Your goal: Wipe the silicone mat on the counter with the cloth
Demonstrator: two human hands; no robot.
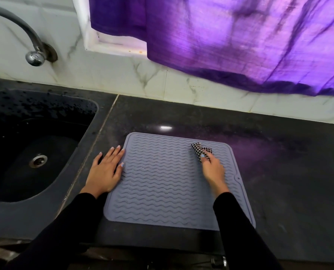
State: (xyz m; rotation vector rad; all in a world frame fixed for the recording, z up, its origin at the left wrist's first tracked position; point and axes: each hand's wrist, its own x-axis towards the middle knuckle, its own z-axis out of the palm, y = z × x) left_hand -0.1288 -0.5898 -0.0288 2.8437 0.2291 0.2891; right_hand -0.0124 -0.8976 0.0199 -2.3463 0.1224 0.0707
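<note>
A grey silicone mat (162, 182) with wavy ridges lies flat on the dark counter (288, 172). My right hand (213, 169) grips a bunched black-and-white checked cloth (201, 152) against the mat's far right corner. My left hand (106, 169) lies flat with straight fingers on the counter, its fingertips and thumb touching the mat's left edge.
A dark sink (33, 145) with a metal drain sits to the left, under a curved metal tap (31, 53). A purple curtain (230, 39) hangs over the white marble-look backsplash behind the counter. The counter's front edge runs just below the mat.
</note>
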